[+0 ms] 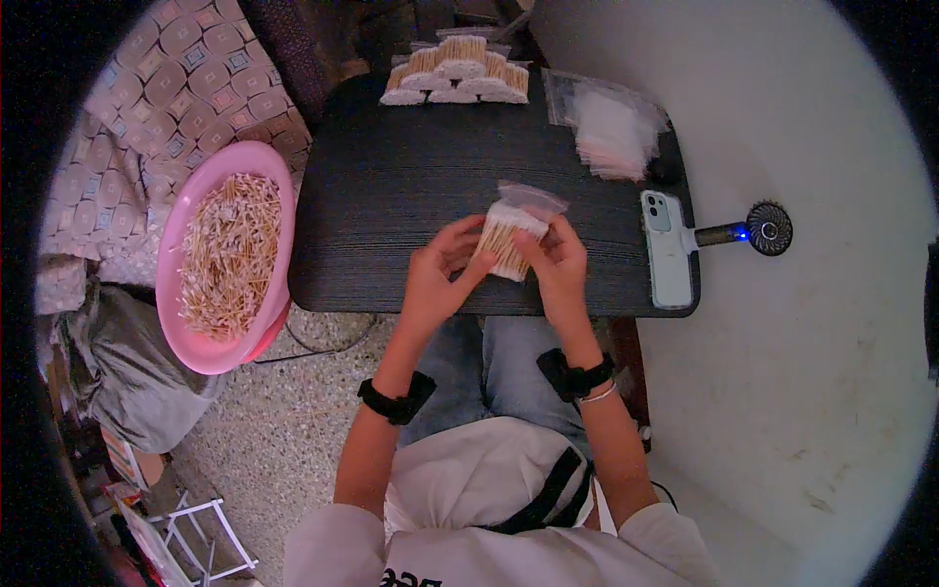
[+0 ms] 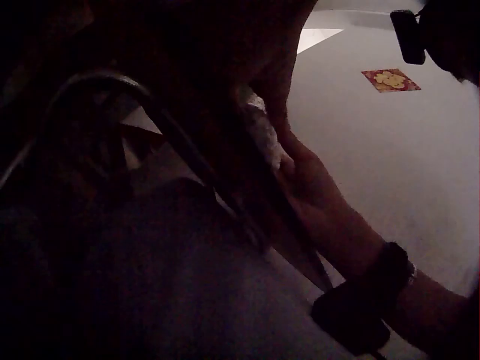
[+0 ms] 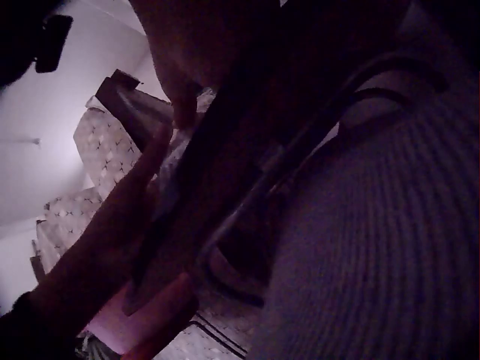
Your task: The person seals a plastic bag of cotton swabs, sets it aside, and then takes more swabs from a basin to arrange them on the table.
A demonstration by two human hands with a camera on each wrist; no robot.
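A clear zip bag filled with cotton swabs [image 1: 510, 239] is held between both hands over the front part of the black table [image 1: 391, 166]. The left hand [image 1: 442, 273] grips its left side, thumb across the front. On the right side the right hand [image 1: 560, 272] holds it, thumb pressed on the front. The bag's zip end [image 1: 533, 199] points away from the person. Both wrist views are dark; the left wrist view shows part of the whitish bag [image 2: 262, 131] between the hands.
Filled swab bags [image 1: 460, 73] are stacked at the table's back edge. Empty clear bags [image 1: 614, 132] lie at the back right. A phone [image 1: 668, 249] and a small fan [image 1: 768, 229] are at the right edge. Left of the table stands a pink basin [image 1: 168, 264] of loose swabs.
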